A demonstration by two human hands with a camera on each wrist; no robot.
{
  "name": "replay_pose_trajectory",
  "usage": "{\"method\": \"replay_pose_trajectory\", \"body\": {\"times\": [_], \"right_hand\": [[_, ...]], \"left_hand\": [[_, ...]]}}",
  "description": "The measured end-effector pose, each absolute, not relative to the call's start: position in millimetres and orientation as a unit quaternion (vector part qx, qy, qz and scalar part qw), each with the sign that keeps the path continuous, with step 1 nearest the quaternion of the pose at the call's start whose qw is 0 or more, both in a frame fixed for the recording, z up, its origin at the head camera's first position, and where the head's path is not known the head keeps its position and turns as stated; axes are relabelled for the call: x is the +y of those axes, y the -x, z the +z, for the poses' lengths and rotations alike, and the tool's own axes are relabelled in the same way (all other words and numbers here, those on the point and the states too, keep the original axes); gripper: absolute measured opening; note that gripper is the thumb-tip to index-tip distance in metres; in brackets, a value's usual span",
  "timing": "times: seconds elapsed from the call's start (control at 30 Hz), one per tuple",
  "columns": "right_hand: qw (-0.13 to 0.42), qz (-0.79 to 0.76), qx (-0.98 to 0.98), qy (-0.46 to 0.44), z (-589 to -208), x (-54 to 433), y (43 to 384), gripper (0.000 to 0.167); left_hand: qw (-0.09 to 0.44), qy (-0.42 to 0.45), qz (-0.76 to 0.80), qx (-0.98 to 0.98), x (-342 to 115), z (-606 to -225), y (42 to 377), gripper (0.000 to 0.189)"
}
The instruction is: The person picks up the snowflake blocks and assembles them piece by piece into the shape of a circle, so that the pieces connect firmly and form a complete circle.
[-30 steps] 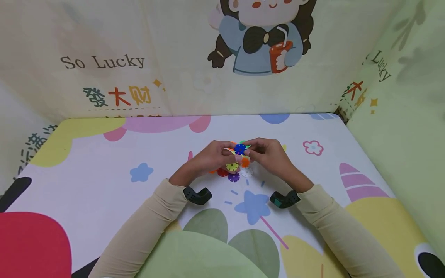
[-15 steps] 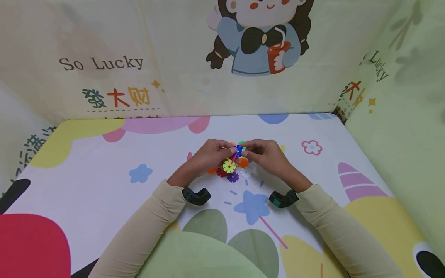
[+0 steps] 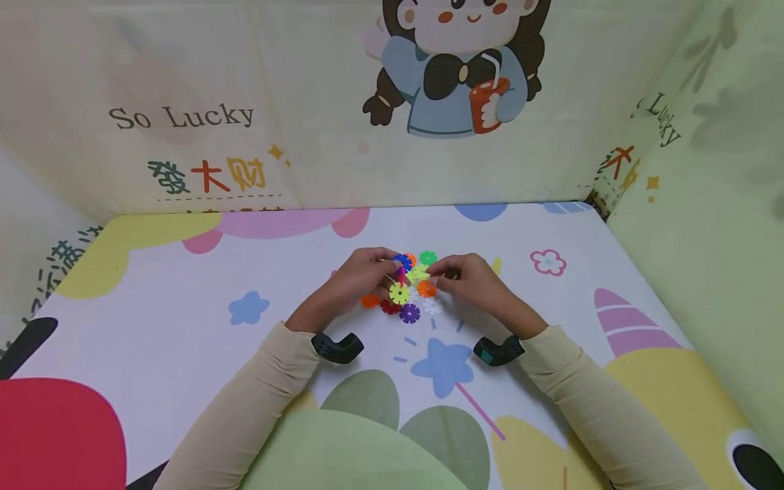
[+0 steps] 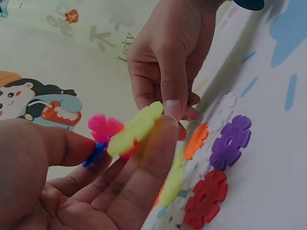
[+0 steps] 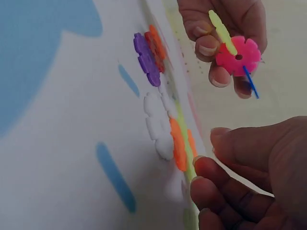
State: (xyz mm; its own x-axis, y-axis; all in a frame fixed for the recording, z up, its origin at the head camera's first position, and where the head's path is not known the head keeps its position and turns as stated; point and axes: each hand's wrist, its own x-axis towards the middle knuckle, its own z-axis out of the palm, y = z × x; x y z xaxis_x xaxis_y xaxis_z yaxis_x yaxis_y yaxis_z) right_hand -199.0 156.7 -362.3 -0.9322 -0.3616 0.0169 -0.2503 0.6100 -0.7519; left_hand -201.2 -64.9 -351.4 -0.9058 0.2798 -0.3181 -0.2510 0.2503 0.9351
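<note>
My left hand (image 3: 367, 269) holds a small joined cluster of notched plastic flower discs above the table. In the cluster a pink disc (image 5: 253, 47) has a yellow disc (image 5: 221, 32) and a blue disc (image 5: 251, 82) slotted into its edge. My right hand (image 3: 468, 278) is beside the loose discs, its thumb and fingertips apart and nothing seen between them. Nearest to it lie an orange disc (image 3: 427, 288) and a pale yellow disc (image 3: 419, 273). A purple disc (image 4: 231, 142) and a red disc (image 4: 206, 200) lie flat on the near side.
Also loose on the printed tabletop (image 3: 184, 340) are a green disc (image 3: 428, 257), a white disc (image 3: 432, 305) and another orange disc (image 3: 369, 300). Behind the table rises a cloth wall (image 3: 318, 102) with printed figures. Each wrist wears a black device (image 3: 338, 348).
Both hands were together at the blue disc. The right hand has let go and moved slightly right and down, while the left has drawn left with the joined cluster.
</note>
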Motion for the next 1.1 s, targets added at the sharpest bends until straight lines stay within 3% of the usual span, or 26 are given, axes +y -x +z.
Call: {"method": "replay_pose_trajectory", "body": {"times": [0.33,0.47,0.73,1.1], "right_hand": [[0.083,-0.352,0.916,0.173,-367.5,153.1,200.7,0.025],[0.075,-0.339,0.92,0.18,-368.5,149.8,201.2,0.027],[0.087,-0.321,0.929,0.161,-369.5,147.6,200.5,0.028],[0.088,-0.337,0.926,0.144,-369.9,145.9,199.9,0.02]], "left_hand": [[0.237,-0.014,0.623,0.745,-63.3,-357.1,193.8,0.028],[0.231,-0.001,0.638,0.734,-64.5,-357.7,190.3,0.036],[0.202,0.029,0.706,0.679,-71.3,-368.9,180.3,0.036],[0.245,0.027,0.726,0.642,-77.5,-379.9,160.4,0.029]]}}
